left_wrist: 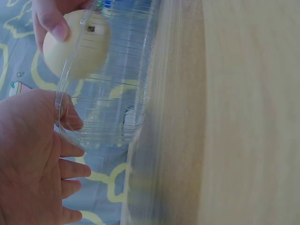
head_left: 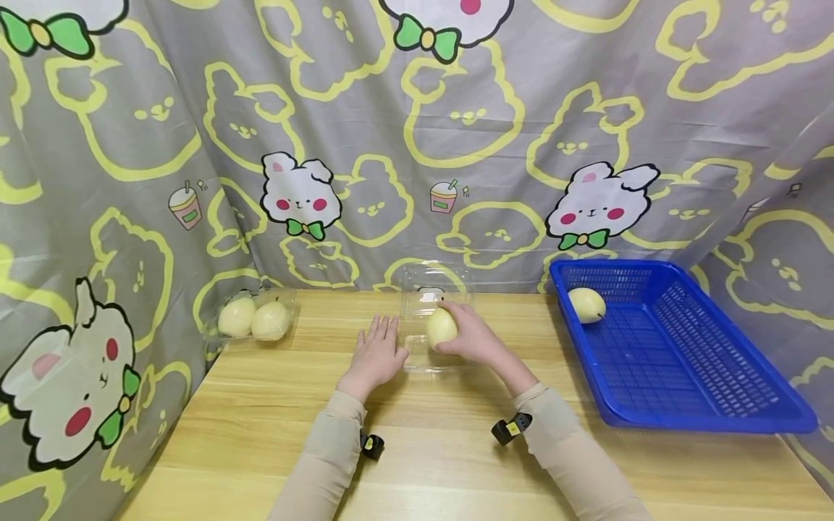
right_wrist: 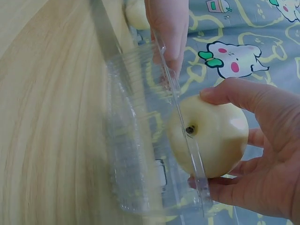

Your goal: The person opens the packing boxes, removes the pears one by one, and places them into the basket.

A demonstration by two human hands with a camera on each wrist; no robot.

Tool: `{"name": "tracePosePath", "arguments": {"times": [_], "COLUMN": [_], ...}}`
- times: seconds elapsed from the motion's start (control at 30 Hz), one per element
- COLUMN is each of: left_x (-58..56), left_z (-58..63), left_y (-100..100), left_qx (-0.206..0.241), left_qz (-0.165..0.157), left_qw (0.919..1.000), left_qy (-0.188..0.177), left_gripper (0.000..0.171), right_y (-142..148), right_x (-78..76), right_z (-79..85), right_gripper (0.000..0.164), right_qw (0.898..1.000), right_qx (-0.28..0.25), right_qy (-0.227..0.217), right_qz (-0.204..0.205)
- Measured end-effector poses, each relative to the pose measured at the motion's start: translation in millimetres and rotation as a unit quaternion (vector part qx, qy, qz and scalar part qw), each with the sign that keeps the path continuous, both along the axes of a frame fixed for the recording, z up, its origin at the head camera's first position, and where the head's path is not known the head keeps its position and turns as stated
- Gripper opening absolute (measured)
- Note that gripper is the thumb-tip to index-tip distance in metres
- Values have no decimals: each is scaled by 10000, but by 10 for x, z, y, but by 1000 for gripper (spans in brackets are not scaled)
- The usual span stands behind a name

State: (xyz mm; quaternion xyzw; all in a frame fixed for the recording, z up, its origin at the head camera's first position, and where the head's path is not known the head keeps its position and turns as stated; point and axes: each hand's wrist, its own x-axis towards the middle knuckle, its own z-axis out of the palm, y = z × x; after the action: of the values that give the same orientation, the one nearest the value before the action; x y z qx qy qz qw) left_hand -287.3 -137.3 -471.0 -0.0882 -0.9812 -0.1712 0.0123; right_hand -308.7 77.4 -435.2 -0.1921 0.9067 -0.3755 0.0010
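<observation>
My right hand [head_left: 472,334] holds a pale yellow pear [head_left: 441,330] between thumb and curled fingers, over the clear plastic clamshell box [head_left: 417,356]. In the right wrist view the pear [right_wrist: 208,136] overlaps the box rim [right_wrist: 191,147], its dark-marked end toward the box. The box lid stands raised at the back. My left hand [head_left: 376,356] lies at the left side of the box, fingers extended and pointing away from me. Its thumb meets the rim in the left wrist view, where the fingers [left_wrist: 74,168] look straight and hold nothing.
A blue plastic basket [head_left: 706,420] stands at the right with one pear [head_left: 587,305] in its far left corner. Another clear box [head_left: 287,298] at the back left contains two pears [head_left: 270,321]. A patterned curtain [head_left: 365,108] hangs close behind the wooden table [head_left: 228,434].
</observation>
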Motion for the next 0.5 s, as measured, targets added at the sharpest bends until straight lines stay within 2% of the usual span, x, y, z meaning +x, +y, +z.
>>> {"name": "tracePosePath", "arguments": {"times": [0.5], "left_x": [-3], "left_z": [3], "left_y": [-4], "left_qx": [12], "left_qz": [-27], "left_qw": [10000], "left_qy": [-2], "left_gripper": [69], "right_y": [197], "right_x": [-24], "right_z": [141], "right_gripper": [87], "right_qw": [9992], "right_qx": [202], "right_qy": [338], "right_qz": [-84]}}
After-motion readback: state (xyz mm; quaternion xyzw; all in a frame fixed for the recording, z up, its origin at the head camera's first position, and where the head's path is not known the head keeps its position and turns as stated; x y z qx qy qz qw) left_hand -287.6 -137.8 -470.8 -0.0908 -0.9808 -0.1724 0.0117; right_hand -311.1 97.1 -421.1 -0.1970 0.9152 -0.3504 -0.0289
